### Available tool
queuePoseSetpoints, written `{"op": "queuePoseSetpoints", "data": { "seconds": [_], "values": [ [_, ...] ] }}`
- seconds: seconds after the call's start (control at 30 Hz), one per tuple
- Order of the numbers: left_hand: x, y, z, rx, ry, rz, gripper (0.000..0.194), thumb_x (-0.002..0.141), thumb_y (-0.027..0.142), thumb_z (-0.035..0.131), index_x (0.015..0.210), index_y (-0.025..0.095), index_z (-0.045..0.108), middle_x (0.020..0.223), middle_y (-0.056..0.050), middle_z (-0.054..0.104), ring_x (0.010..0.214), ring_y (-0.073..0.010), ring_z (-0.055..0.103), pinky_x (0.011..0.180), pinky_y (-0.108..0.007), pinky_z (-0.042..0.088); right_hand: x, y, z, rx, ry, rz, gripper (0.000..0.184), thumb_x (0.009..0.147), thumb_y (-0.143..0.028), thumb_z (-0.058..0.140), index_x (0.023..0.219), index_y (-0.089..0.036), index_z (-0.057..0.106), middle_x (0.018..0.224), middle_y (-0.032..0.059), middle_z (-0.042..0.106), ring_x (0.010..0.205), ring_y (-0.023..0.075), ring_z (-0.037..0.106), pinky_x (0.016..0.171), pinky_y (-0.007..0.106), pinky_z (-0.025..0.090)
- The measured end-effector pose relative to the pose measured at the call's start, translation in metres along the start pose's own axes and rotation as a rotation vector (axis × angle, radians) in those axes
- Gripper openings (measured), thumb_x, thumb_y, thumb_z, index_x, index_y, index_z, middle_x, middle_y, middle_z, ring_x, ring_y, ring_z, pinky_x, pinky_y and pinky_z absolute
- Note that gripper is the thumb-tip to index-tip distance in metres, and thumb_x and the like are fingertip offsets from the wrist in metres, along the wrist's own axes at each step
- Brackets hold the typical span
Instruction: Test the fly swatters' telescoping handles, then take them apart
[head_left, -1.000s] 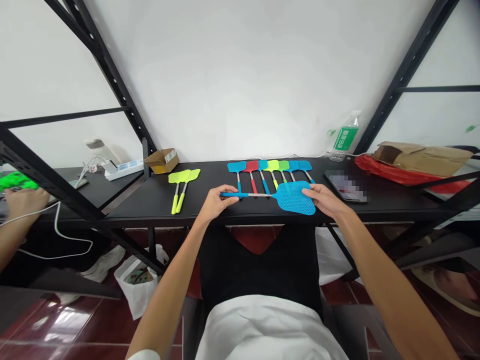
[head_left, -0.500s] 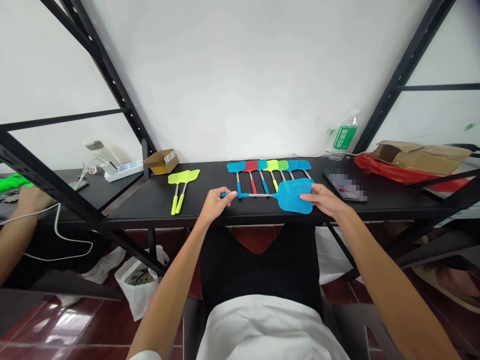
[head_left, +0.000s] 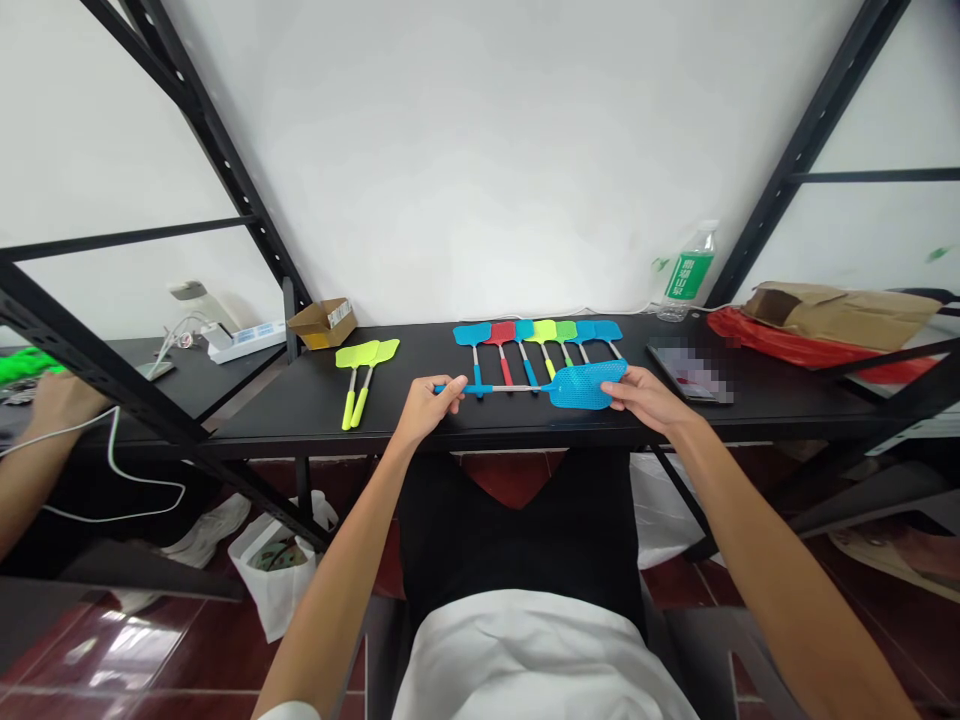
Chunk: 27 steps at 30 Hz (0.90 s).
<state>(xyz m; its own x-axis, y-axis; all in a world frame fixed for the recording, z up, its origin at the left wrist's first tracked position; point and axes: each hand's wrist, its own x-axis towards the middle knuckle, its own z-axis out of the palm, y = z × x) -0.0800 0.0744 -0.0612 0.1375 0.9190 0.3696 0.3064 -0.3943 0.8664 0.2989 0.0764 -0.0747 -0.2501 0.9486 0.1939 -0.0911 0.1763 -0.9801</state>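
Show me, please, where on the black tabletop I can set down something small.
Bare patches: between the two yellow-green fly swatters and the left hand; also right of the smartphone, before the red plastic. Crowded: the middle, with the fly swatter row, held blue fly swatter and right hand.

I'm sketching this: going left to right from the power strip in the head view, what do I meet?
White power strip, small cardboard box, yellow-green swatter pair, left hand, held blue swatter, right hand, phone, brown cardboard.

Left hand (head_left: 433, 408) and right hand (head_left: 643, 398) pinch; 2 forearms (head_left: 346, 560) stretch forward.
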Motion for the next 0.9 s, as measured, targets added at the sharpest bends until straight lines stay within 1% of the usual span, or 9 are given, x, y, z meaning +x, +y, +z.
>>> {"op": "queuePoseSetpoints", "data": {
  "seconds": [0.13,0.23,0.3,0.43,0.5,0.57,0.7,0.8,0.9],
  "values": [
    [0.0,0.0,0.0,-0.05,0.027,-0.005,0.048,0.089,0.055,0.064,0.064,0.014,0.064,0.051,-0.001,0.058,0.043,-0.0073,0.038,0.047,-0.023,0.03,0.0,0.0,-0.002,0.039,0.007,-0.013,0.031,0.074,-0.047,0.084,0.083,-0.021,0.07,0.078,0.0028,0.062,0.066,0.0147,0.051,0.053,0.027,0.039],
    [0.001,-0.002,-0.001,-0.106,0.064,0.023,0.047,0.09,0.053,0.065,0.064,0.015,0.062,0.052,0.0,0.056,0.043,-0.0063,0.036,0.046,-0.023,0.028,0.0,-0.001,-0.004,0.073,-0.005,-0.014,0.036,0.08,-0.056,0.077,0.091,-0.023,0.071,0.091,0.0071,0.068,0.08,0.0201,0.061,0.055,0.027,0.044],
    [0.002,-0.005,-0.001,-0.167,0.081,0.036,0.042,0.088,0.051,0.068,0.067,0.015,0.063,0.055,0.001,0.056,0.043,-0.0054,0.035,0.044,-0.023,0.024,0.001,0.0,-0.004,0.092,0.011,-0.009,0.041,0.081,-0.061,0.073,0.097,-0.024,0.071,0.095,0.0083,0.07,0.085,0.0223,0.064,0.056,0.028,0.046],
    [0.005,-0.013,-0.001,-0.232,0.091,0.033,0.033,0.082,0.048,0.074,0.082,0.015,0.069,0.062,0.001,0.058,0.044,-0.0049,0.035,0.043,-0.022,0.022,0.003,0.004,-0.005,0.081,-0.004,0.013,0.046,0.084,-0.067,0.066,0.096,-0.023,0.073,0.083,0.0069,0.069,0.073,0.0204,0.062,0.056,0.03,0.047],
    [0.005,-0.014,-0.001,-0.195,0.091,0.03,0.034,0.08,0.048,0.076,0.087,0.015,0.07,0.063,0.001,0.059,0.044,-0.0053,0.035,0.043,-0.022,0.022,0.002,0.004,-0.005,0.038,-0.033,0.022,0.043,0.083,-0.063,0.07,0.095,-0.022,0.073,0.077,0.0052,0.067,0.067,0.0186,0.059,0.056,0.03,0.046],
    [0.005,-0.013,-0.001,-0.144,0.095,0.029,0.035,0.079,0.048,0.076,0.088,0.015,0.071,0.063,0.0,0.06,0.045,-0.0059,0.036,0.043,-0.022,0.023,0.001,0.002,-0.004,-0.011,-0.035,0.02,0.038,0.08,-0.054,0.077,0.098,-0.022,0.074,0.076,0.0032,0.066,0.064,0.0162,0.057,0.057,0.029,0.045],
    [0.002,-0.007,-0.001,-0.047,0.084,0.029,0.036,0.083,0.051,0.071,0.077,0.016,0.067,0.056,0.002,0.057,0.045,-0.0074,0.038,0.045,-0.022,0.027,-0.003,-0.003,-0.001,-0.05,-0.023,0.001,0.037,0.073,-0.041,0.085,0.103,-0.022,0.075,0.081,0.0021,0.067,0.064,0.014,0.055,0.057,0.028,0.041],
    [0.0,-0.001,0.0,0.009,0.078,0.035,0.046,0.088,0.055,0.064,0.062,0.017,0.062,0.046,0.002,0.049,0.044,-0.0085,0.04,0.047,-0.023,0.029,-0.003,-0.004,-0.001,-0.051,-0.005,-0.022,0.03,0.069,-0.039,0.087,0.09,-0.021,0.076,0.079,0.0021,0.067,0.064,0.0141,0.053,0.056,0.029,0.04],
    [-0.001,0.001,0.0,0.024,0.086,-0.002,0.058,0.09,0.059,0.059,0.05,0.017,0.054,0.039,0.002,0.041,0.039,-0.0084,0.036,0.045,-0.025,0.027,-0.003,-0.003,0.0,-0.067,0.014,-0.032,0.028,0.065,-0.039,0.089,0.08,-0.02,0.075,0.076,0.0024,0.065,0.064,0.0148,0.052,0.057,0.03,0.04]
  ]
}}
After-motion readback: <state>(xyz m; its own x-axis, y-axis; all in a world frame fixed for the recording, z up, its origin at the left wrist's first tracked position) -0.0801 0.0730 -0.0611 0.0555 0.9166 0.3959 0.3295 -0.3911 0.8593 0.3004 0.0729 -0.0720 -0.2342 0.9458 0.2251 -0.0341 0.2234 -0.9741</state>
